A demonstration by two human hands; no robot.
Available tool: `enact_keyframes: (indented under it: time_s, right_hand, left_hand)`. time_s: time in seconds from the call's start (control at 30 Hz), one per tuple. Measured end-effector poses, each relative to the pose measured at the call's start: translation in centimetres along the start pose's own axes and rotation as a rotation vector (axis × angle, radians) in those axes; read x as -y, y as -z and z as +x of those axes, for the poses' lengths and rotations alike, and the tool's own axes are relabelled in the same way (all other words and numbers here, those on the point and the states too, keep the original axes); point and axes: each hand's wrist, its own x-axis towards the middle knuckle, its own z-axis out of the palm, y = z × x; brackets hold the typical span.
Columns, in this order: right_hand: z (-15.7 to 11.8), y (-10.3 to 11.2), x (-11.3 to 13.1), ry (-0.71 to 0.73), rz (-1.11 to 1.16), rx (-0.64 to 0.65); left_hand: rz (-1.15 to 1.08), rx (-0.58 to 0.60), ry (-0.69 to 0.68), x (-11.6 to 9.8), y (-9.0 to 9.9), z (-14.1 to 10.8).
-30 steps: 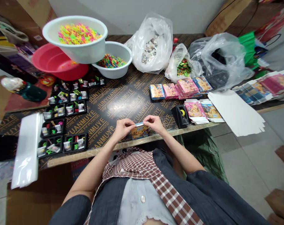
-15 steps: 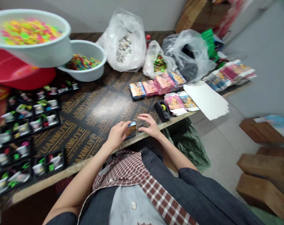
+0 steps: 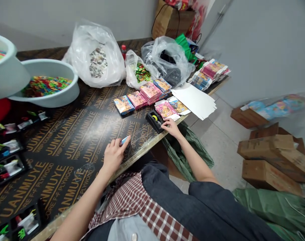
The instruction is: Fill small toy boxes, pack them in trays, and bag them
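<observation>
My left hand (image 3: 115, 153) is closed round a small printed card box, whose blue edge (image 3: 124, 140) shows between thumb and fingers near the table's front edge. The rest of that box is hidden by the hand. Further right, my right hand (image 3: 172, 128) pinches at the front end of a black tape dispenser (image 3: 152, 122) with a yellow core; the clear tape between the fingertips is hard to see. Right behind the dispenser lie flat pink and blue printed boxes (image 3: 167, 110).
Stacked pink boxes (image 3: 149, 91) stand mid-table beside white sheets (image 3: 196, 100). Plastic bags (image 3: 97, 55) of small parts line the back. A pale basin (image 3: 54, 97) and filled black trays (image 3: 6, 167) occupy the left. A green sack (image 3: 192, 150) hangs below the edge; cartons (image 3: 265, 150) stand right.
My right hand has moved from beside the small box to the tape dispenser, and its fingers have closed. The left hand still holds the box. The view has turned right.
</observation>
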Motion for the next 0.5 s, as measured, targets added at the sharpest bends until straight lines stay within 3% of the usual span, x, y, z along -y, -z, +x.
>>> enact_keyframes:
  time_s: [0.1,0.2,0.33,0.43,0.5]
  right_hand:
    - [-0.9,-0.2,0.8,0.017,0.058,-0.128]
    - [-2.3,-0.5,0.5,-0.115,0.164,-0.229]
    - [-3.6,-1.6,-0.4,-0.248,0.227,-0.242]
    - [-4.1,-1.9,0.5,-0.28,0.255,-0.28]
    - [-3.9,-1.6,1.5,-0.284,0.26,-0.325]
  left_hand:
    - [-0.04,-0.013,0.027,0.0,-0.2,-0.2]
    - [-0.077,-0.058,0.055,0.5,-0.7,-0.1]
    - [-0.155,-0.192,0.042,1.1,-1.0,0.4]
    - [-0.217,-0.313,-0.005,1.2,-0.4,0.3]
    - [-0.24,-0.333,-0.038,2.0,-0.1,0.2]
